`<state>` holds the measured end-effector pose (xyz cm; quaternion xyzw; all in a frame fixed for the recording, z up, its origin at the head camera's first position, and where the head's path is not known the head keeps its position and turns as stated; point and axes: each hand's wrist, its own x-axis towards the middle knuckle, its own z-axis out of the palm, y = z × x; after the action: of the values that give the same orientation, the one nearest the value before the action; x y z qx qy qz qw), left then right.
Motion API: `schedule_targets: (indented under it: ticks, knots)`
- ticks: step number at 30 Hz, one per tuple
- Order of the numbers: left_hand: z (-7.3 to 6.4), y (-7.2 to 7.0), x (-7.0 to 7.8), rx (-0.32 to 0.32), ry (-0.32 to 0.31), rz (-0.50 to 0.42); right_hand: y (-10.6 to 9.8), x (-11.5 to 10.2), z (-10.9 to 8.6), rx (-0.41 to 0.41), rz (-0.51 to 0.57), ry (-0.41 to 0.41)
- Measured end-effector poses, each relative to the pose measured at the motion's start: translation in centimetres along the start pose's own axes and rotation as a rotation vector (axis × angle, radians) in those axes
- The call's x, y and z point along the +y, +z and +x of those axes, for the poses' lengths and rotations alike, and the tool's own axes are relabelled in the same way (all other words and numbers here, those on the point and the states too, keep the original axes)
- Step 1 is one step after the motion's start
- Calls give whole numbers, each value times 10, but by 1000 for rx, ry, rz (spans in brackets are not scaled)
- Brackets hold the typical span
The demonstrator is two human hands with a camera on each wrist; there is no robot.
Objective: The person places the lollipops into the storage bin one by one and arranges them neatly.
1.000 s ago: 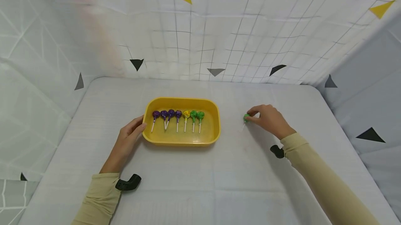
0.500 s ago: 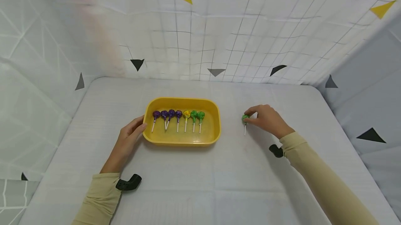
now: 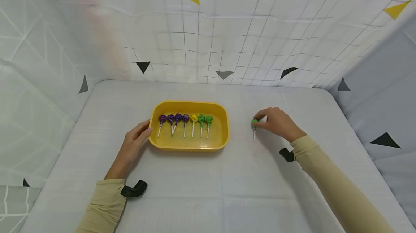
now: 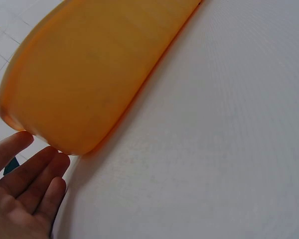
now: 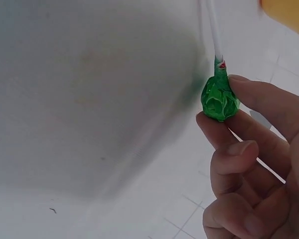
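Note:
A shallow yellow tray sits on the table, bearing a row of wrapped lollipops: several purple, one yellow lollipop and two green. At its left end my left hand holds the wall, thumb at the rim and fingers against the outside. Right of the tray, my right hand pinches a green lollipop by its wrapped head, between thumb and fingers. In the head view the white stick points toward me. The right wrist view shows the other fingers curled loosely below the candy.
A white cloth covers the table. Behind it hangs a white sheet with grid lines and triangles. Side sheets flank both edges. Each wrist carries a black camera mount, such as the left mount.
The green lollipop in my right hand has swung so its stick, slanted and blurred before, now points straight toward me. The left hand and tray stay put.

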<state>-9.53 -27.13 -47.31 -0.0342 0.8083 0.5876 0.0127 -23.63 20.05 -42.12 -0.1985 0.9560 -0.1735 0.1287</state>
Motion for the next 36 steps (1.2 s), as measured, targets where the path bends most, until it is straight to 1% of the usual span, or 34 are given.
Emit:
schedule_targets:
  ticks: [9, 14, 17, 21, 28, 36]
  knots:
    - [-1, 1, 1, 1, -5, -14, -13, -9, 1, -1, 18, -14]
    - [-1, 0, 1, -8, -5, 9, -22, -17, 3, -6, 30, -32]
    - [-1, 0, 2, -8, -7, 7, -28, -23, 5, -11, 33, -39]
    - [0, 0, 3, -6, -15, -8, -38, -35, 8, -20, 39, -49]
    - [0, -1, 2, -5, -8, 13, -51, -61, 11, -35, 38, -85]
    - [1, -1, -1, -4, -5, 1, -53, -87, 21, -43, 9, -139]
